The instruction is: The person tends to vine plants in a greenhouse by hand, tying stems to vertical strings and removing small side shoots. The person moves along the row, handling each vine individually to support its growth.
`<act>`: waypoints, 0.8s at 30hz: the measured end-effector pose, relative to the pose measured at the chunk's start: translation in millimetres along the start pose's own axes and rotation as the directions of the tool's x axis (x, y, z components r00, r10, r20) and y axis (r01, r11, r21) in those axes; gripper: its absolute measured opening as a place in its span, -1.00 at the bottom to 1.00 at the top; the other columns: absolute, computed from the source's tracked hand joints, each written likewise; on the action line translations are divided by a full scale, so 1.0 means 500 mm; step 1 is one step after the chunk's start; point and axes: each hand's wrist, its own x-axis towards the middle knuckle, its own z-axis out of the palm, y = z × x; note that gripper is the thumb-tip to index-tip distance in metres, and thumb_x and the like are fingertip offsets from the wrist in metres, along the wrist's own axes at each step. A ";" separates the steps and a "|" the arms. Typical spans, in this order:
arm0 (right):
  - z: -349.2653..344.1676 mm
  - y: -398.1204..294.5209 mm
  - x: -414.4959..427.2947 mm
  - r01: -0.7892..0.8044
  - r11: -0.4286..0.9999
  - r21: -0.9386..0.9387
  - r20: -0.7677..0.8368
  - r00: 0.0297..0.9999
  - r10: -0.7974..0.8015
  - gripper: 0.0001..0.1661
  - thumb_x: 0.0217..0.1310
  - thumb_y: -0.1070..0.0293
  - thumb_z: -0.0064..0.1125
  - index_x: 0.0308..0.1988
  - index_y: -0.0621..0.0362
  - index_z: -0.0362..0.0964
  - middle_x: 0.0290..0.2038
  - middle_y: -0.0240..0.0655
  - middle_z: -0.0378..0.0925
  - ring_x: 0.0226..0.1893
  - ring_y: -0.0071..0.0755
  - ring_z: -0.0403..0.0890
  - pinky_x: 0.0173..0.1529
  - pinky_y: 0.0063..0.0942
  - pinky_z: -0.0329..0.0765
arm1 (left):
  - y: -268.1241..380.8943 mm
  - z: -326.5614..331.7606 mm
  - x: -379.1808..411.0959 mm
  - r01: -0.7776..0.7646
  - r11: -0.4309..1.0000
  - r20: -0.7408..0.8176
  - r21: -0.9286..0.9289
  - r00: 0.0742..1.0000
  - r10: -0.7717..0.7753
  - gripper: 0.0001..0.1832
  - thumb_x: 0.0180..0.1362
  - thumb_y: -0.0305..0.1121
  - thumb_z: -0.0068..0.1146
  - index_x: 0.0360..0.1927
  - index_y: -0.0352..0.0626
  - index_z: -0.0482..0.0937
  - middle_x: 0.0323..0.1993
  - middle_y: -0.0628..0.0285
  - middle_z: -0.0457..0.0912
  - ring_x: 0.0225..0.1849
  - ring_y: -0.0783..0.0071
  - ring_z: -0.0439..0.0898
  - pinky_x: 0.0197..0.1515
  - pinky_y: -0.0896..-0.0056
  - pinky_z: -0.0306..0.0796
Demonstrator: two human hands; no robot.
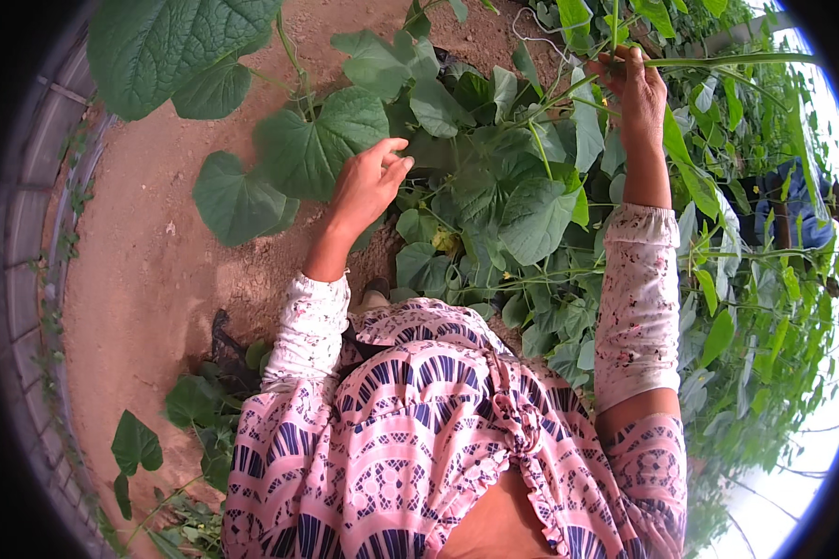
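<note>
My right hand (636, 87) is raised at the upper right, its fingers closed around a green vine stem (723, 61) near a node. The stem runs off to the right from the fingertips. Lower and further left, my left hand (374, 178) holds nothing, with its fingers curled but apart, beside a broad green leaf (321, 140). Below and between the hands grow dense leafy vines (489, 182) with a few small yellow flowers. A pale string (545, 35) hangs loosely just left of my right hand.
Bare brown soil (147, 244) lies on the left, bordered by a low block wall (24, 230). A very large leaf (175, 49) hangs close at the upper left. Tall climbing vines (727, 307) stand on the right. Behind them, a person in blue clothing (797, 202) is partly visible.
</note>
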 end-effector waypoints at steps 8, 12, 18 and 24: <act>0.014 -0.050 -0.079 0.004 0.997 0.083 0.088 0.996 -0.011 -0.48 0.39 0.03 -0.14 -0.11 0.36 0.39 -0.24 -0.12 0.58 -0.30 -0.31 0.67 -0.11 -0.47 0.58 | 0.062 0.003 0.003 -0.109 0.989 0.033 0.099 0.994 0.107 -0.67 0.19 -0.36 0.10 0.01 -0.24 0.49 -0.42 0.21 0.59 -0.46 0.57 0.50 -0.35 0.48 0.40; 0.058 -0.059 -0.116 -0.079 0.979 0.186 0.136 0.989 0.054 -0.52 0.38 0.09 -0.11 -0.16 0.39 0.37 -0.30 -0.16 0.55 -0.33 -0.30 0.66 -0.28 -0.48 0.62 | 0.122 0.008 -0.001 -0.224 0.972 -0.004 0.067 0.974 0.225 -0.70 0.21 -0.36 0.07 0.00 -0.22 0.50 -0.40 0.20 0.61 -0.41 0.52 0.57 -0.31 0.49 0.45; 0.114 -0.004 -0.169 -0.051 0.969 0.242 0.158 0.987 0.012 -0.55 0.37 0.10 -0.08 -0.21 0.37 0.36 -0.39 -0.27 0.51 -0.44 -0.45 0.60 -0.34 -0.54 0.60 | 0.264 0.025 0.006 -0.487 0.858 -0.006 -0.162 0.870 0.493 -0.78 0.25 -0.41 0.03 -0.09 -0.29 0.54 -0.32 0.25 0.60 -0.38 0.60 0.57 -0.31 0.58 0.47; 0.153 -0.013 -0.192 0.154 0.984 0.093 0.172 0.971 -0.168 -0.64 0.39 0.22 -0.11 -0.28 0.34 0.39 -0.46 -0.32 0.50 -0.45 -0.55 0.53 -0.35 -0.49 0.63 | 0.405 0.045 0.082 -0.663 0.721 -0.191 -0.202 0.749 0.635 -0.71 0.24 -0.34 0.09 -0.02 -0.28 0.51 -0.21 0.24 0.60 -0.26 0.63 0.55 -0.22 0.57 0.44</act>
